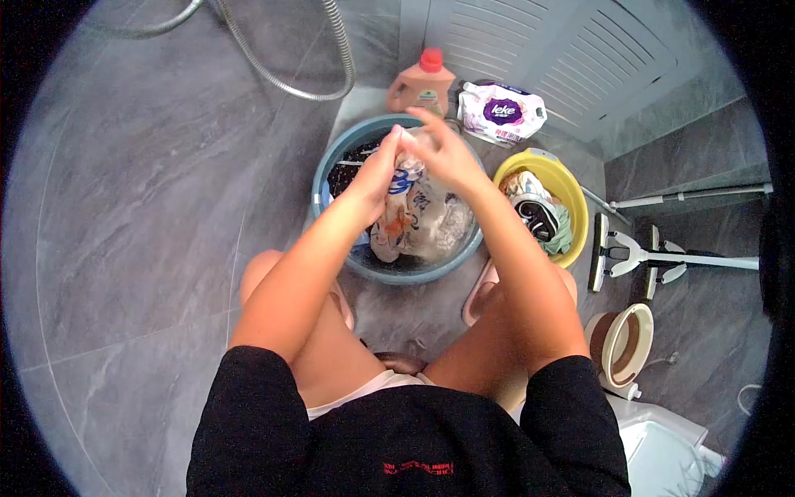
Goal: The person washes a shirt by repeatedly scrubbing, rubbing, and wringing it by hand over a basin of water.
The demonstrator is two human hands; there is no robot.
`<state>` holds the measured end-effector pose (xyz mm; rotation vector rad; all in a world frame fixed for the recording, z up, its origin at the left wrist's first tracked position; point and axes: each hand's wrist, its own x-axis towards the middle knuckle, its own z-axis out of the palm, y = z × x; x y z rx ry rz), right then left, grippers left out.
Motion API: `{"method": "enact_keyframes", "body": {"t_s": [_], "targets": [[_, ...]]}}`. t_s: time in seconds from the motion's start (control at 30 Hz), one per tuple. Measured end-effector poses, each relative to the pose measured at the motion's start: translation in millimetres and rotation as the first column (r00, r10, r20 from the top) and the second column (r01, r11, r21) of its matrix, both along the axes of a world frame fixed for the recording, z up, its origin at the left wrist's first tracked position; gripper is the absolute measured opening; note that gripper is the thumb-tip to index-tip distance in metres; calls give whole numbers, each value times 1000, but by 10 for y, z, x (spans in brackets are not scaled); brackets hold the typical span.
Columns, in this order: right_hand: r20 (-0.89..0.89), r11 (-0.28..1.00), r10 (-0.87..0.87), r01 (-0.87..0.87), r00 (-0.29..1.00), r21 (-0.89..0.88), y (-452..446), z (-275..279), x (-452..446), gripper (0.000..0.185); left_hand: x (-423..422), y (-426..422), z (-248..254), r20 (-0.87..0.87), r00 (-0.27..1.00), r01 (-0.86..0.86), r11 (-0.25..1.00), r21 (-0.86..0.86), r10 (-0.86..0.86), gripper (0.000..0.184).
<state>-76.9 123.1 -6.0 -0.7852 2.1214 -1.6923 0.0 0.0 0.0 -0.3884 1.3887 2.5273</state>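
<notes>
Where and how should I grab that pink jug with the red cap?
Probably by the loop handle, coming from your left: it juts out on that side of the pink jug, while the leke pouch sits close on the right. The jug looks upright, red cap on top.

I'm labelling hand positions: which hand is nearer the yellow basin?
Right. The right hand is left of the yellow basin, above the blue tub; the left hand is farther left.

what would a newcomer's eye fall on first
The left hand and right hand probably draw the eye first, close together above patterned cloth in the blue tub, mid-picture. The yellow basin of clothes to its right and red-capped bottle beyond likely come next.
</notes>
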Motion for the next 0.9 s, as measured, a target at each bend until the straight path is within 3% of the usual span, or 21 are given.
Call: {"method": "enact_keyframes", "body": {"t_s": [0.03, 0.07, 0.1, 0.13, 0.17, 0.2, 0.23, 0.3, 0.33, 0.43, 0.5, 0.57, 0.6, 0.63, 0.7, 0.73, 0.77, 0.83, 0.9], "targets": [[-267, 994, 97, -78, 959, 82, -7, 63, 113, 61, 29, -9, 58, -20, 999, -27, 997, -72, 26, 64], [-91, 993, 102, -96, 991, 67, 27, 143, 214, 54, 56, -36, 70, -39, 998, -56, 988, -145, 51, 63], [17, 995, 102, -103, 995, 10, -51, 116, 505, 54, 361, -186, 93, 71, 996, -39, 980, -195, 54, 63], [29, 983, 141, -144, 990, 111, -9, 167, 409, 46, 275, -255, 80, 83, 996, 50, 994, -93, -42, 60], [8, 958, 175, -172, 984, 228, 48, 233, 229, 39, 91, -256, 68, 44, 989, 141, 990, 14, -142, 58], [-112, 968, 156, -129, 981, 215, 32, 253, 214, 36, 70, -229, 101, 35, 998, 53, 997, -52, -51, 57], [-103, 971, 153, -129, 983, 203, 6, 261, 258, 36, 117, -242, 139, 46, 998, 56, 996, -63, -53, 57], [-230, 978, 136, -93, 964, 188, 63, 356, 263, 36, 129, -179, 165, -9, 991, -123, 889, -442, 133, 52], [-200, 976, 134, -94, 971, 196, 111, 406, 255, 34, 123, -124, 127, -103, 970, -240, 838, -489, 218, 49], [-161, 977, 66, -31, 985, 210, 196, 572, 284, 34, 122, -96, 200, -204, 962, -262, 819, -511, 181, 48], [-198, 980, 9, 32, 980, 199, 220, 513, 280, 33, 127, -104, 230, -256, 960, -222, 853, -473, 108, 41], [-296, 982, -106, 147, 949, 119, 243, 461, 286, 30, 101, -129, 113, -338, 941, -201, 791, -577, -7, 33], [-316, 980, -163, 190, 935, 57, 254, 356, 217, 28, 111, -120, 96, -292, 955, -138, 793, -593, -52, 33], [-311, 970, -236, 240, 920, -26, 277, 439, 215, 26, 70, -162, -7, -283, 933, -51, 699, -713, -221, 30], [-45, 912, -330, 306, 943, -272, 302, 482, 84, 26, 39, -195, -178, -99, 906, 96, 427, -899, -412, 28], [46, 874, -375, 369, 926, -316, 352, 545, 46, 26, 35, -177, -261, -141, 902, 110, 533, -839, -407, 27], [243, 814, -343, 416, 907, -405, 388, 595, 25, 23, -7, -205, -315, -143, 903, 107, 534, -839, -406, 27], [440, 741, -303, 499, 845, -449, 472, 736, -7, 21, -63, -217, -253, -243, 917, 42, 681, -731, -317, 26], [424, 743, -333, 511, 842, -432, 570, 718, -92, 21, -63, -211, -175, -250, 961, 5, 909, -417, -121, 23]]}}
